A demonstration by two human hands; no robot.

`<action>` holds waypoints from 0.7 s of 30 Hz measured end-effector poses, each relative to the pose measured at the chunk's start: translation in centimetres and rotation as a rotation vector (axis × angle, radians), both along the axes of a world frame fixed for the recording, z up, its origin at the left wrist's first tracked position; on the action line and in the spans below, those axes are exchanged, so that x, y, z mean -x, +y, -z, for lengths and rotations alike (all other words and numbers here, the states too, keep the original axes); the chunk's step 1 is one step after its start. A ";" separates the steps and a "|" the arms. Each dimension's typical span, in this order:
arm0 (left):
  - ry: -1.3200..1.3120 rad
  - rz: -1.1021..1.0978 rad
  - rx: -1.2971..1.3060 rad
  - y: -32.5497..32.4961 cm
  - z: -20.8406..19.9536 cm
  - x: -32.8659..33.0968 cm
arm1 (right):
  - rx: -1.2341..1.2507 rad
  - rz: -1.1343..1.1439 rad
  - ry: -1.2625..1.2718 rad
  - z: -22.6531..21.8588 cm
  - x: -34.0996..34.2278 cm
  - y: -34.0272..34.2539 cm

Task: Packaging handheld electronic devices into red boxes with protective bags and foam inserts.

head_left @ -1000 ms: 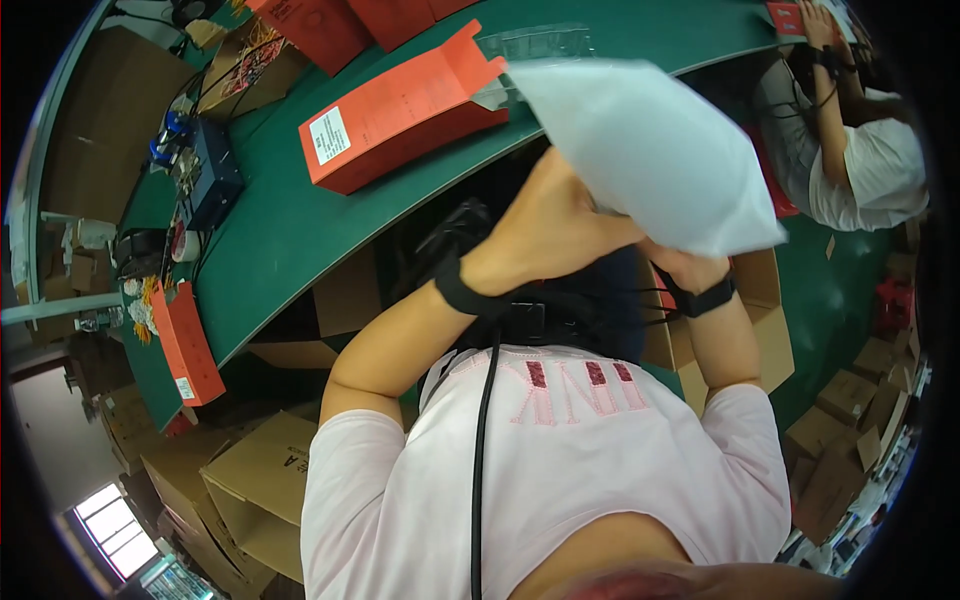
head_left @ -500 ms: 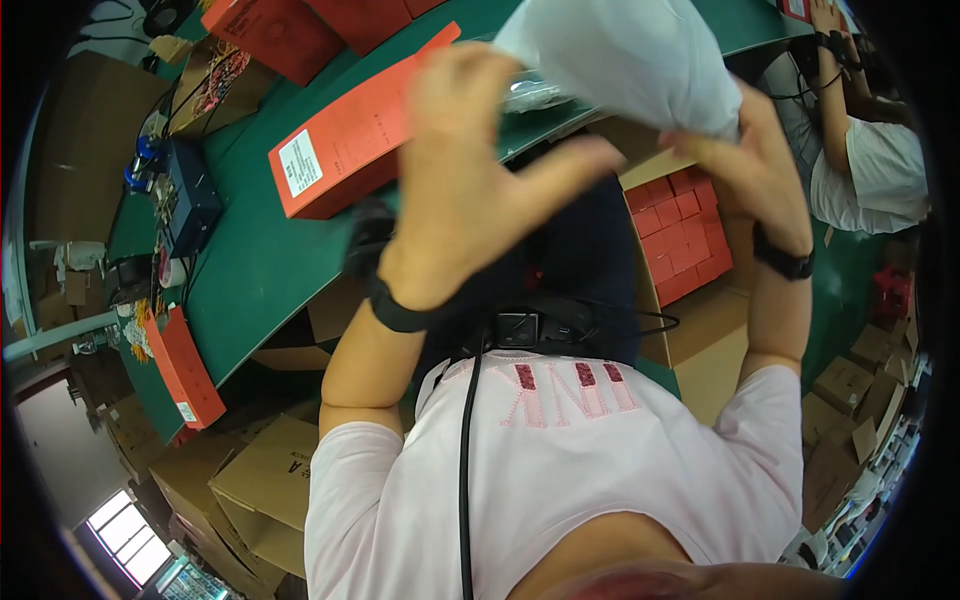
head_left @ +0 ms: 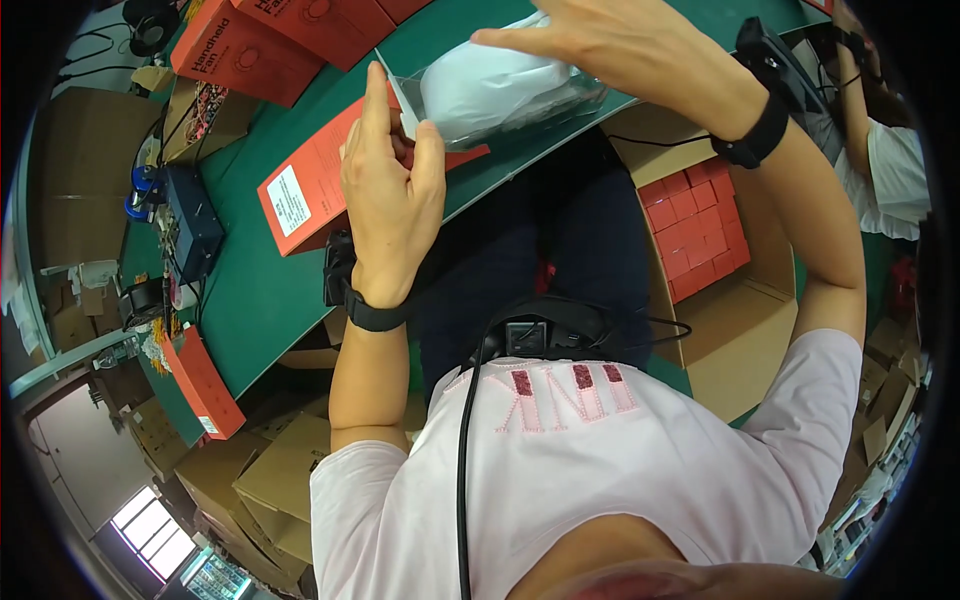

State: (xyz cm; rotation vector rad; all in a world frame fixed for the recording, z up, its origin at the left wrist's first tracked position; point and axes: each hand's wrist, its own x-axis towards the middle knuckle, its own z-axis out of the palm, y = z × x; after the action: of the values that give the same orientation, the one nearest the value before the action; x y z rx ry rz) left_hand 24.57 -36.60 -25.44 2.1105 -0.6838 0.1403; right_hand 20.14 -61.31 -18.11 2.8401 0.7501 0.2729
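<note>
A white wrapped bundle (head_left: 485,85) lies in a clear plastic tray (head_left: 545,118) above the green table. My left hand (head_left: 392,195) grips the tray's left end, index finger and thumb pointing up on either side of it. From the right, my right hand (head_left: 625,50) reaches over the bundle with its thumb along the top; its other fingers are partly hidden at the upper edge. Beneath the tray and my left hand lies a long orange-red box (head_left: 318,185) with a white label. What is inside the white wrap cannot be seen.
Several orange-red boxes (head_left: 245,50) stand at the back left. A blue device (head_left: 192,215) and another red box (head_left: 203,385) are at the left. Right of my legs, an open carton (head_left: 735,330) holds small red boxes (head_left: 698,235). A co-worker's sleeve (head_left: 895,160) shows far right.
The white bundle has come down and left into the clear tray. My left hand has moved left and closed on the tray's end. My right hand has swung up over the bundle.
</note>
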 end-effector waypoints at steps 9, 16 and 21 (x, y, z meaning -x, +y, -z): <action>0.017 0.057 -0.044 0.1 0.0 -0.2 | -0.683 0.100 0.193 3.4 0.1 -0.2; -0.082 0.103 -0.068 0.1 0.2 -0.5 | -0.662 0.316 -0.030 4.7 1.5 2.5; -0.329 0.148 -0.273 -0.5 -0.1 -1.3 | -0.947 0.304 0.328 4.7 0.3 0.2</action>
State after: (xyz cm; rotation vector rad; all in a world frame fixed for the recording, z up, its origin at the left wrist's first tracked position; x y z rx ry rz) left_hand 25.84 -37.10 -25.35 2.3099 -1.1051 0.3336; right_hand 19.85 -61.12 -22.79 3.9056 0.2257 0.1269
